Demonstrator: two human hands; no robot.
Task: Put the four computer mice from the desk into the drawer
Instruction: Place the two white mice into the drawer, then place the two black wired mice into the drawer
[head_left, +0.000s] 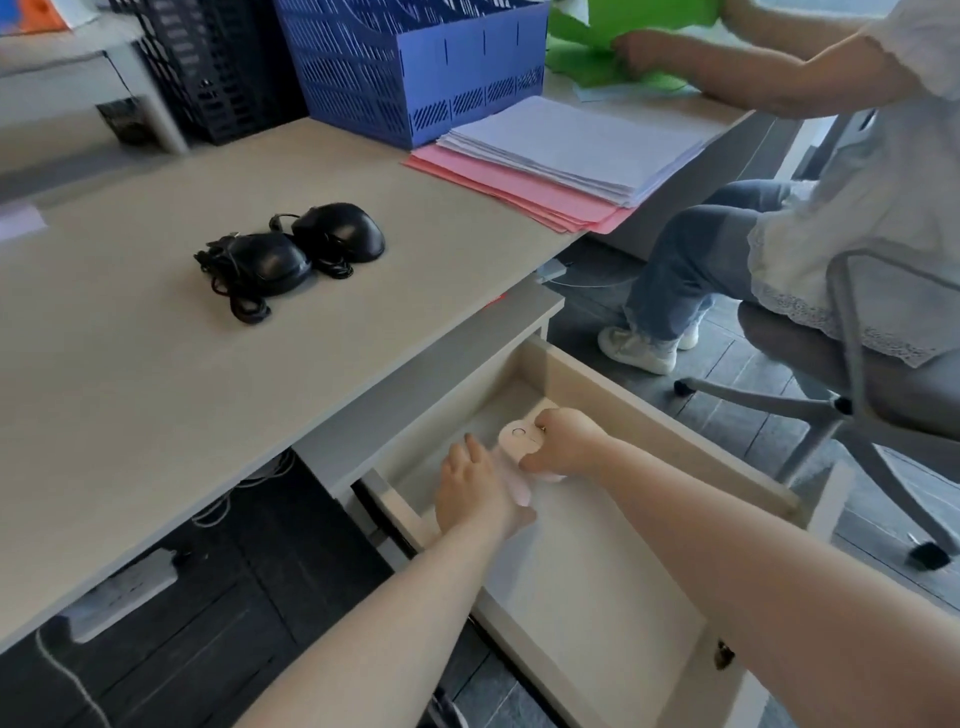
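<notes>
Both hands are down inside the open drawer (670, 431). The right hand (563, 441) has its fingers (535, 460) curled around a pale pink mouse (519, 439), holding it near the back of the drawer. The left hand (475, 493) lies just beside it with its fingers (470, 447) spread flat. Something pale shows under its palm, maybe another mouse, but I cannot tell.

Two black mice (296, 252) with tangled cords are on the table (156, 389), touching each other. So I think the job is about half done.

To do this step well, set the pink mouse down softly on the drawer floor, close to the back wall. That leaves room in front for the black ones. Let go only when it sits flat. When you pick up the black mice, gather their cords too, so nothing hangs over the drawer edge and gets pinched.
</notes>
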